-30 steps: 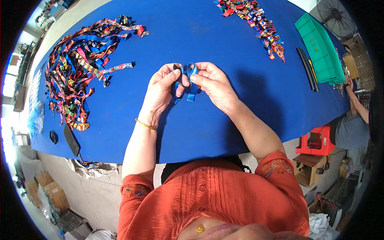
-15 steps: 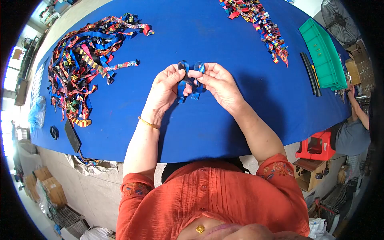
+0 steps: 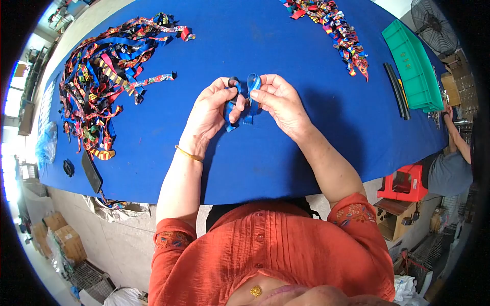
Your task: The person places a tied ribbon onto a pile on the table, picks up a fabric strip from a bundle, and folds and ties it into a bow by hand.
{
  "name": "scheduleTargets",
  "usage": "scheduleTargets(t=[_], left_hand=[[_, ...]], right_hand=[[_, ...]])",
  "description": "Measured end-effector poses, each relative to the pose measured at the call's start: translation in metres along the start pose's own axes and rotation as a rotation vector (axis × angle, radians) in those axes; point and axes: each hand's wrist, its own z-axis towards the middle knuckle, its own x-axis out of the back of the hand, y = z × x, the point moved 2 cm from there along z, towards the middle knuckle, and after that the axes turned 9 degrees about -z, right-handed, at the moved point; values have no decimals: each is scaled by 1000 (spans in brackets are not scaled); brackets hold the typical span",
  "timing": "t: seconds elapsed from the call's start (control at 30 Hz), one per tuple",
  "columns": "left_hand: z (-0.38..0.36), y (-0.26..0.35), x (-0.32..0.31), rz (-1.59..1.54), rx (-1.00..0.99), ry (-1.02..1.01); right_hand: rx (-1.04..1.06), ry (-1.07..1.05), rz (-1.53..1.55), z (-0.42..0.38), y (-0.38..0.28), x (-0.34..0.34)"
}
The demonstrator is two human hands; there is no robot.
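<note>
Above tabletop (image 3: 245,171): left hand (image 3: 211,106), right hand (image 3: 280,103) curled inward, pinching blue ribbon (image 3: 253,109).

Left hand (image 3: 211,104): pinches blue strap loop (image 3: 238,87) | right hand (image 3: 279,103): pinches second loop (image 3: 256,82) | strap heap (image 3: 94,84): at left on blue table (image 3: 245,168)

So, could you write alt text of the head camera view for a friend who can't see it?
A person's left hand and right hand each pinch a loop of blue ribbon above a blue table. A tangled heap of colourful straps lies to the left, with a pile of colourful pieces and a green crate to the right.
</note>
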Motion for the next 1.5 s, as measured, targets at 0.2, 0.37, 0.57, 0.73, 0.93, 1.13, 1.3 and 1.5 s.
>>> scheduleTargets(t=[0.2, 0.37, 0.57, 0.73, 0.93, 1.13, 1.3, 1.5], left_hand=[[3, -2, 3, 142, -43, 38], [2, -4, 9, 177, -95, 68], [0, -3, 2, 194, -124, 52], [1, -7, 5, 263, -94, -11], [-1, -7, 0, 354, -32, -55], [-8, -3, -11, 671, -9, 2], [-5, -6, -5, 548, -3, -55], [-6, -6, -9, 416, -73, -117]], right_hand=[[21, 17, -32, 0, 1, 0], [55, 4, -76, -3, -7, -5], [87, -14, -151, 0, -3, -4], [110, -27, -215, 0, -4, -3], [83, -66, -310, 0, -11, 2], [101, -117, -465, -5, -19, 1], [102, -177, -470, -6, -18, 2], [41, -176, -361, -1, -26, 15]])
